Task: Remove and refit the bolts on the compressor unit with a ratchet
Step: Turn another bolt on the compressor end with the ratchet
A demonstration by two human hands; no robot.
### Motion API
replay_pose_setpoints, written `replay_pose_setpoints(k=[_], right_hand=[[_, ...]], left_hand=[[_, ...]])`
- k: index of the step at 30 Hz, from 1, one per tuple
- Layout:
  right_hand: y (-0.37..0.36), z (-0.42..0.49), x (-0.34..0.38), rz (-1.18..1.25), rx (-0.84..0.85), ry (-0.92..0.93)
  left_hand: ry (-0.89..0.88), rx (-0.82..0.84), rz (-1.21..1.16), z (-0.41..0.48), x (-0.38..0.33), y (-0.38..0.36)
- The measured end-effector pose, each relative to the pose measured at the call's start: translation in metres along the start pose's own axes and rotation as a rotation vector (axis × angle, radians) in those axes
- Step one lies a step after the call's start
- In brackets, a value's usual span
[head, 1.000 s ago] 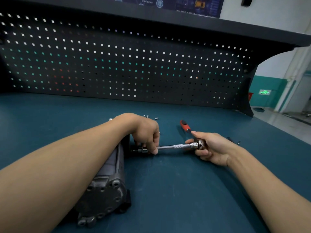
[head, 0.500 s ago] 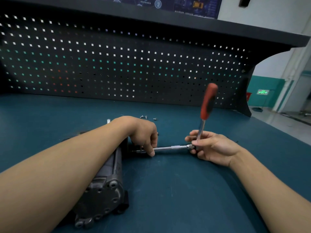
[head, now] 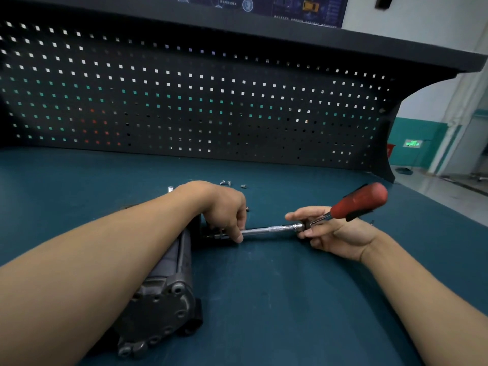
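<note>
1. Your left hand (head: pixel 224 207): fingers curled down, pinching the extension bar (head: pixel 269 229) at its compressor end.
2. Your right hand (head: pixel 335 233): thumb and fingers clasp the ratchet (head: pixel 359 200) at its head; the red handle tilts up to the right.
3. Compressor unit (head: pixel 163 299): lies lengthwise on the blue bench top (head: pixel 290 299), under your left forearm.
4. Loose bolts (head: pixel 227 183): on the bench beyond your left hand, before the pegboard (head: pixel 184 101).

A dark teal bench top (head: pixel 290 299) runs back to a black perforated metal pegboard (head: pixel 184 101) (small square holes), under a black overhanging shelf (head: pixel 264 35). Far right, a green lit sign (head: pixel 412 143) sits low on a teal-painted wall (head: pixel 422 128).
</note>
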State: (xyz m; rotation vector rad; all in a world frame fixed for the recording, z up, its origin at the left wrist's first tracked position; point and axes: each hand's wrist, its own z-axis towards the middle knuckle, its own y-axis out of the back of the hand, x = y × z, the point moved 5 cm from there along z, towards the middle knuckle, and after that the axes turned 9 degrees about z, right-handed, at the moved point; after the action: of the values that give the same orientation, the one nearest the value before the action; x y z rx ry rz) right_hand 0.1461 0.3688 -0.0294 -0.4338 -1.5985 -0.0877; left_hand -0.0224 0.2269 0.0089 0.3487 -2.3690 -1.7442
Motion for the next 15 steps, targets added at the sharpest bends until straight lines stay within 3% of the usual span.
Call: replay_pose_setpoints(k=[15], right_hand=[[0.0053, 0.0094, -0.0036, 0.029, -0.196, -0.09]], left_hand=[[0.014, -0.011, -0.035, 0.0004, 0.0022, 0.0007]])
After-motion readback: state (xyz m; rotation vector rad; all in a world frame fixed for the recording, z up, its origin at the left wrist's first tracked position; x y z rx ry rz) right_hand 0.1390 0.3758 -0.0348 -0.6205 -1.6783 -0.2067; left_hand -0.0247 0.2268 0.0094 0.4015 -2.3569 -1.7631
